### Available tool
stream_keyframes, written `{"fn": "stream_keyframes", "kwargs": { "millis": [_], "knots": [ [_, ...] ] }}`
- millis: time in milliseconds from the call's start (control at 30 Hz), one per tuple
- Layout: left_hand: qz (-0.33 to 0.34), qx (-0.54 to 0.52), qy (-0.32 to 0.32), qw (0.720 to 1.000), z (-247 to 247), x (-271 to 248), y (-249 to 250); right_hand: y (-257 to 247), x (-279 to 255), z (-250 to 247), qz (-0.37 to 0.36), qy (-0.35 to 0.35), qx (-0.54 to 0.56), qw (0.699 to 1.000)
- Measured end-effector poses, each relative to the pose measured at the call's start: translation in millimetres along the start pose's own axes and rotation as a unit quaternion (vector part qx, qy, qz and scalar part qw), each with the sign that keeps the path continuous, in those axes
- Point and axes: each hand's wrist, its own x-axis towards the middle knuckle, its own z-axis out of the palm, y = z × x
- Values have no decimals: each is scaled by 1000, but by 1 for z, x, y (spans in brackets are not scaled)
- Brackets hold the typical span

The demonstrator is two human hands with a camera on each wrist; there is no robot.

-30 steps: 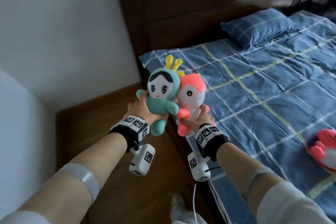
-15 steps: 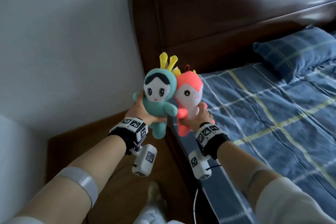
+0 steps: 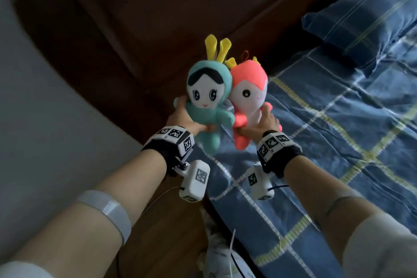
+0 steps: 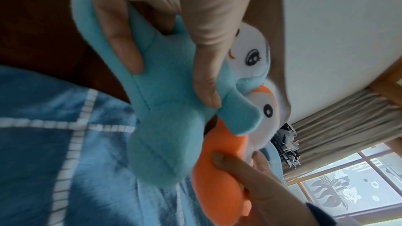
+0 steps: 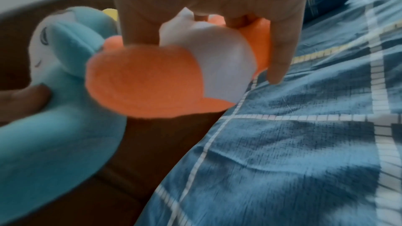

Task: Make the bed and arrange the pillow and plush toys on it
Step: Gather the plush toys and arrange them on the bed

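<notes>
Plush toys held upright, side by side, touching. Left hand (image 3: 184,119) curls around teal doll (image 3: 206,99); right hand (image 3: 259,125) clamps coral doll (image 3: 246,99). Both faces toward holder, likely for seating against headboard (image 3: 158,18) just beyond the knuckles; pillow (image 3: 365,13) well right.

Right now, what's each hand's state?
Left hand: grips the teal plush toy.
Right hand: grips the pink plush toy.

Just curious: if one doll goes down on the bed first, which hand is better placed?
Probably the right hand. Its pink doll already hangs over the blue plaid cover, while the left hand holds the teal doll nearer the headboard.
</notes>
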Motion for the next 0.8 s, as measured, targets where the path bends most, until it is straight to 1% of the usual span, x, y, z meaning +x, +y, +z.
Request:
{"fn": "stream_keyframes", "kwargs": {
  "millis": [133,200,267,367,433,500,667,733,800],
  "knots": [
    [-56,-32,-48,997,43,60,4,21,64,0,33,3,12,999],
    [-76,-52,-66,994,67,81,3,35,89,-1,49,8,-9,999],
    [-110,-63,-86,988,90,96,-5,54,107,1,78,11,-39,996],
    [-174,-29,-125,976,117,105,-25,86,124,11,133,-7,-96,986],
    [-205,5,-165,965,129,106,-43,105,130,21,162,-23,-114,980],
    [-200,41,-182,962,135,107,-59,119,132,33,177,-32,-115,977],
    [-124,144,-175,966,131,124,-77,138,128,53,163,-14,-92,982],
    [-128,140,-178,966,131,129,-74,141,128,55,160,-5,-87,983],
    [-164,105,-185,963,132,132,-69,142,126,54,157,-9,-83,984]
  ]
}}
